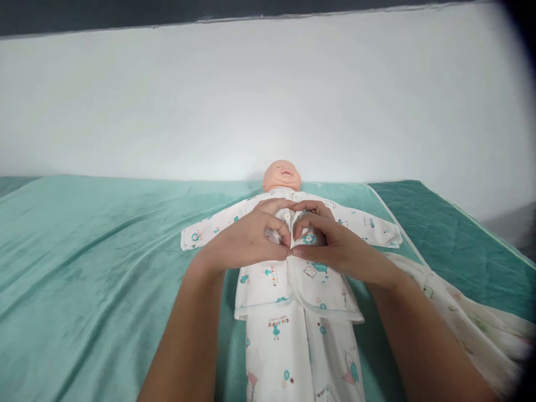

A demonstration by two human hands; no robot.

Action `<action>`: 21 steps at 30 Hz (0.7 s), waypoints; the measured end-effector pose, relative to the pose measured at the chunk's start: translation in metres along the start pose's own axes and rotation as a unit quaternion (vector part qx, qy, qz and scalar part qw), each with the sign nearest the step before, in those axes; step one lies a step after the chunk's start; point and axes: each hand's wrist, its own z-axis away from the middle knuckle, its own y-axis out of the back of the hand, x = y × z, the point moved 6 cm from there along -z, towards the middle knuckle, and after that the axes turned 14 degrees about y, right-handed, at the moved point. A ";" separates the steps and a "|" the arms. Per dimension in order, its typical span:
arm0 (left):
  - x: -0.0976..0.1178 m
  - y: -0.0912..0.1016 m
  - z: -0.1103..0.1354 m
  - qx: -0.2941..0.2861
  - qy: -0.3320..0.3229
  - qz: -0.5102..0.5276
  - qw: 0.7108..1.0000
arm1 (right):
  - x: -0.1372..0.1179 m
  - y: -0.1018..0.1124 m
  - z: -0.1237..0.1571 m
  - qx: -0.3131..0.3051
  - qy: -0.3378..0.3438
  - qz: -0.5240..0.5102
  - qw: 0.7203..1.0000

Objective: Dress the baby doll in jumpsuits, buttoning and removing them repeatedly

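A baby doll (282, 175) lies on its back on a teal blanket (96, 262), head toward the wall. It wears a white printed shirt (293, 282) with sleeves spread out and matching trousers (293, 357). My left hand (247, 240) and my right hand (330, 240) meet over the doll's chest. Both pinch the front edges of the shirt at its button line, thumbs touching each other, fingers curled round the cloth.
A white wall (268, 100) rises right behind the bed. More white printed cloth (473, 318) lies crumpled at the right on the blanket. A darker quilted green cover (452, 240) shows at the far right.
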 end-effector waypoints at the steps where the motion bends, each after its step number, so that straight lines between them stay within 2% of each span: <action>1: 0.000 0.000 0.000 -0.001 -0.001 0.007 1.000 | 0.000 0.000 0.000 0.000 -0.004 -0.003 1.000; 7: 0.001 0.000 -0.002 -0.006 -0.037 0.043 0.998 | -0.001 0.000 0.001 0.004 -0.007 -0.017 1.000; 13: 0.005 -0.002 -0.003 0.000 -0.044 0.008 0.999 | -0.003 0.001 -0.001 0.003 0.019 -0.043 0.999; 17: 0.008 -0.004 -0.004 0.015 -0.033 -0.030 0.999 | -0.001 0.001 -0.003 0.044 0.014 -0.028 0.999; 21: 0.005 -0.004 -0.004 0.027 -0.016 -0.017 0.999 | -0.002 0.001 -0.005 0.091 0.013 0.013 0.996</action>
